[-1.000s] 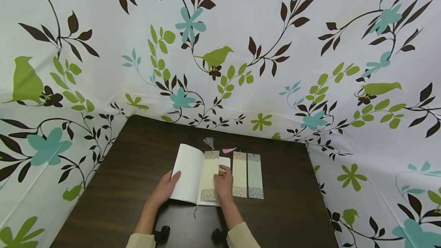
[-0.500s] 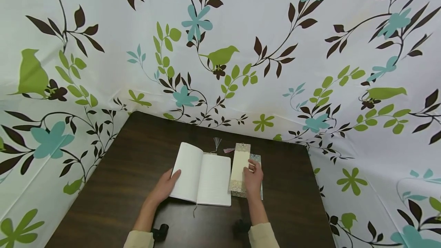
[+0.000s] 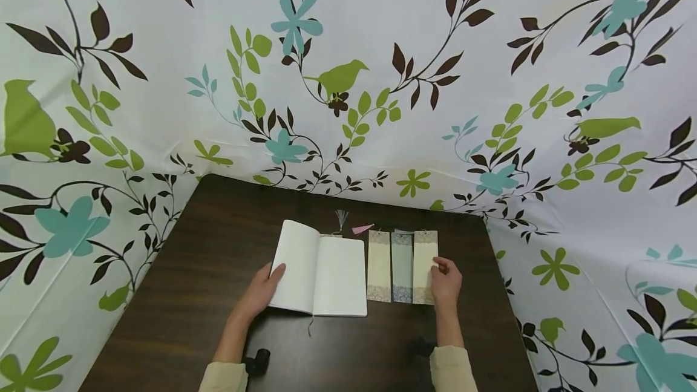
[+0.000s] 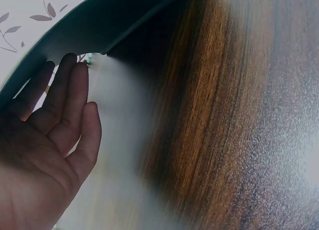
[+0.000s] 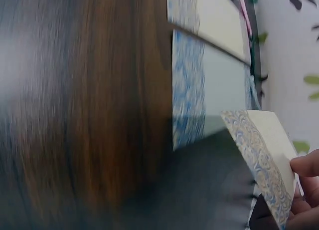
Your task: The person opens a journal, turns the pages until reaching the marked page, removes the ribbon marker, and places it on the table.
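An open notebook (image 3: pixel 342 277) with white pages lies on the dark table. My left hand (image 3: pixel 260 289) holds its left edge, thumb on the page; in the left wrist view the fingers (image 4: pixel 77 90) lie beneath the dark cover (image 4: pixel 75 28). To the right, my right hand (image 3: pixel 448 283) pinches a cream bookmark (image 3: pixel 425 266) by its right edge. The right wrist view shows that bookmark's patterned end (image 5: pixel 261 162) tilted above the table. Beside it lie a pale blue-green bookmark (image 3: pixel 402 265) and another cream bookmark (image 3: pixel 379 266), nearest the notebook.
A grey tassel (image 3: pixel 341 219) and a pink tassel (image 3: pixel 362 229) lie behind the notebook and bookmarks. A ribbon (image 3: pixel 310 326) hangs from the notebook's lower edge. The wood-grain table (image 3: pixel 179 295) meets a patterned cloth (image 3: pixel 337 138) at the back and sides.
My right hand has carried the cream bookmark rightward, from above the notebook's right page, past the other bookmarks, to the right end of their row. My left hand keeps its hold on the notebook.
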Available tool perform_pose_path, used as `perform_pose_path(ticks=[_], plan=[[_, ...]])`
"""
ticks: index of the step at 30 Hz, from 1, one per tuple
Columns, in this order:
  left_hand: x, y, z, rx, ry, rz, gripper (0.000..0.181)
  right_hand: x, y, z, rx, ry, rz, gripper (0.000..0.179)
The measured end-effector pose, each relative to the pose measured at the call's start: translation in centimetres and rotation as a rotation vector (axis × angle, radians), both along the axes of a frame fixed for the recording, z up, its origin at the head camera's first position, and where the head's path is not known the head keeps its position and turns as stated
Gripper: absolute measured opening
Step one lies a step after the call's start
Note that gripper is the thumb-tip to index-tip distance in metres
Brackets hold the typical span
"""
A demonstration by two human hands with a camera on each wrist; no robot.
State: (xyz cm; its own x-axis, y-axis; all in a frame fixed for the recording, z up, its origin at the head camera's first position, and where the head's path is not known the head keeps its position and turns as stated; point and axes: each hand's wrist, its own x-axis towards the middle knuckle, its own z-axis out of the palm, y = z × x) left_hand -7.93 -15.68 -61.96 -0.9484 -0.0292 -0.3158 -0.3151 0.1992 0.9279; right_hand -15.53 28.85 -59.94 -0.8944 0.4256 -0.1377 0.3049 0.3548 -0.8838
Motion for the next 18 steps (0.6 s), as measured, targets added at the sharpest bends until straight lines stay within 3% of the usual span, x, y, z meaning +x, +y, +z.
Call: perform_pose_path(ticks=[4,9,14,18], plan=[[-0.1,0.1,0.1,-0.008,-0.001,0.000,0.062,-0.2,1.5,-0.3,0.033,-0.021,-0.027,0.030],[-0.6,0.2,0.2,-0.003,0.006,0.001,0.062,-0.8,1.9,-0.6,0.084,-0.040,-0.005,0.034],[-0.6,0.2,0.1,0.008,0.003,-0.015,0.062,-0.9,0.4,-0.4,0.195,-0.015,0.009,0.035],[-0.2,0.1,0.0,0.007,-0.007,-0.011,0.062,-0.5,-1.9,-0.8,0.253,0.022,0.068,0.033]])
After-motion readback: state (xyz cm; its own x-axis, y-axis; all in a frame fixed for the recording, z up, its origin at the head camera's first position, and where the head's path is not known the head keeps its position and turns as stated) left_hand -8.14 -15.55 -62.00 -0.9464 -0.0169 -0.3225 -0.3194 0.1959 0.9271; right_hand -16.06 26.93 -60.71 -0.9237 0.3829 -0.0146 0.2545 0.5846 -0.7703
